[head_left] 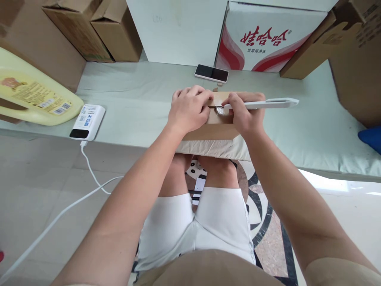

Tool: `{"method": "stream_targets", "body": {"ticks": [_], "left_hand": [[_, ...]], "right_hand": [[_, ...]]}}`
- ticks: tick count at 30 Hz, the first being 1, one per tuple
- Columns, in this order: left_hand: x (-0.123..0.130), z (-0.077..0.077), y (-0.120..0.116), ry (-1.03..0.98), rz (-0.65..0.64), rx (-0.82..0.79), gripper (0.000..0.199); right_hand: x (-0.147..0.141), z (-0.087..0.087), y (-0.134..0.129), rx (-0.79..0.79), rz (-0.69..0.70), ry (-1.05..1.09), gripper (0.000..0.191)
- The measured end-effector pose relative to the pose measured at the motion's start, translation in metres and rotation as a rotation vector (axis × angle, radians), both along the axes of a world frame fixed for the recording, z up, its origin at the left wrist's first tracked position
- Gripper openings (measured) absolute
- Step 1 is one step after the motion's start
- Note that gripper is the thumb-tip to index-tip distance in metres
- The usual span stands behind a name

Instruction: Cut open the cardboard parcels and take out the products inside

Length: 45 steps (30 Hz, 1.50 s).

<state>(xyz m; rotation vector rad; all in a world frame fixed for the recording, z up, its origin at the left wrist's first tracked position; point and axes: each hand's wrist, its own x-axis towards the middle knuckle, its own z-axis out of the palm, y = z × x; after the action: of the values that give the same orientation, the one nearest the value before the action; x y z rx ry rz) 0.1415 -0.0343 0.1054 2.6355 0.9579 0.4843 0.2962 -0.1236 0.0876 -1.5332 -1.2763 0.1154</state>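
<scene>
A small brown cardboard box (pixel 212 132) lies at the front edge of the cloth-covered surface, above my knees. My left hand (pixel 190 108) rests on its left part with the fingers curled over the top. My right hand (pixel 248 113) is closed around a white utility knife (pixel 272 104), whose handle points right. The knife's front end meets the middle seam of the box top, beside a shiny piece of tape (pixel 220 111). My fingers partly cover the box top.
Behind the box lies a phone (pixel 211 73). A white power bank (pixel 87 122) with a cable and a yellow bottle (pixel 35 87) are at the left. Cartons (pixel 119 33) and a red-and-white box (pixel 268 39) stand along the back. Something blue (pixel 370 139) is at the right edge.
</scene>
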Motion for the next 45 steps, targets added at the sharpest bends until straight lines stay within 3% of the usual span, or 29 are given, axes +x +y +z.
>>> {"method": "stream_targets", "body": {"ticks": [10, 28, 45], "left_hand": [[-0.001, 0.002, -0.001, 0.027, 0.002, 0.008, 0.041], [-0.001, -0.002, 0.001, -0.013, -0.006, 0.02, 0.041], [-0.001, -0.008, 0.003, -0.063, -0.002, 0.034, 0.034]], "right_hand": [[0.013, -0.002, -0.003, -0.002, 0.06, 0.127, 0.058], [0.008, 0.004, -0.002, -0.066, 0.094, -0.02, 0.055], [0.005, 0.003, -0.001, -0.045, -0.025, 0.061, 0.052]]}}
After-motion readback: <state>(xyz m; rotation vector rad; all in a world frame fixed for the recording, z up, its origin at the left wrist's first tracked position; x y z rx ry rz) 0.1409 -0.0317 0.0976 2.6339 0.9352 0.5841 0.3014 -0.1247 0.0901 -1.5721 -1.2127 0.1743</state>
